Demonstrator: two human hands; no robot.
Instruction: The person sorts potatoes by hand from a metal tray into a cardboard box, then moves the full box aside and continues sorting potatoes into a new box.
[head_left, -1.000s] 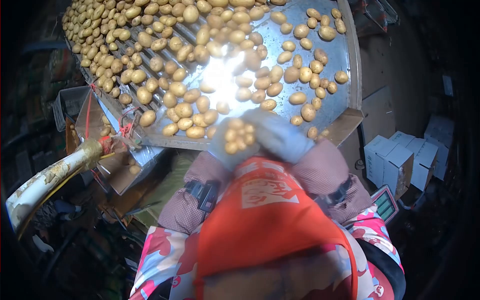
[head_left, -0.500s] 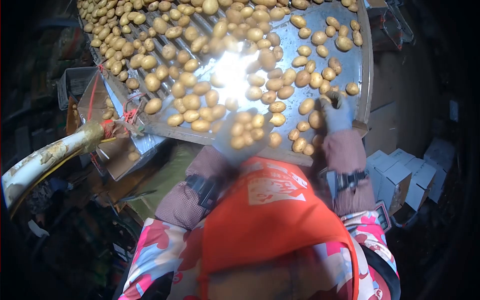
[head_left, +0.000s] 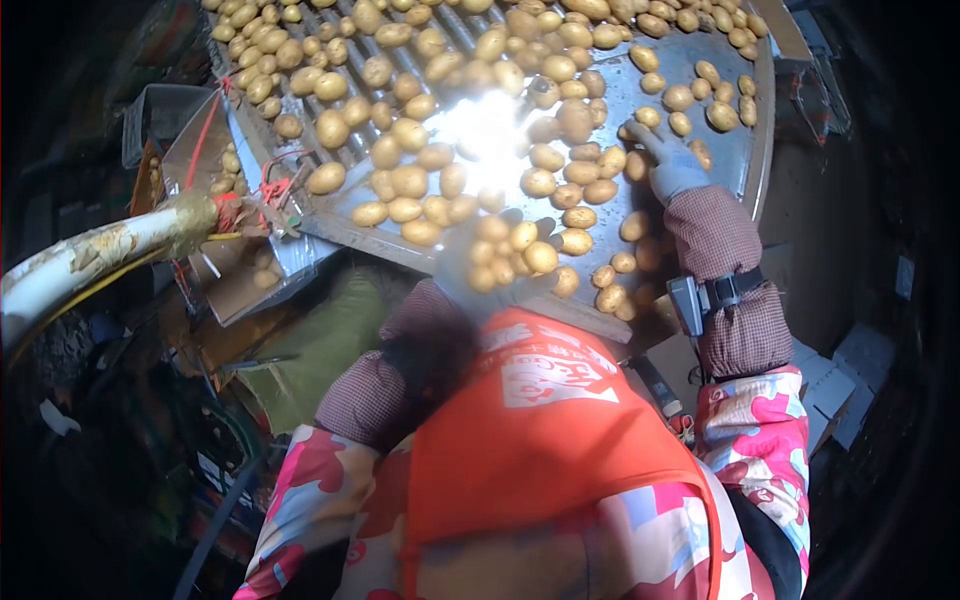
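Grey-gloved left hand (head_left: 470, 275) cups potatoes (head_left: 522, 240); right fingers (head_left: 645, 135) splay over tray (head_left: 738, 150).

left: white pipe (head_left: 90, 262), end wrapped in yellowish tape, slanting up toward red string (head_left: 275, 185) | under it: open cardboard box (head_left: 240, 285) — green sack (head_left: 325, 340) just beside | upper left: grey crate (head_left: 150, 110) | lower right: white cartons (head_left: 840, 385) — dim
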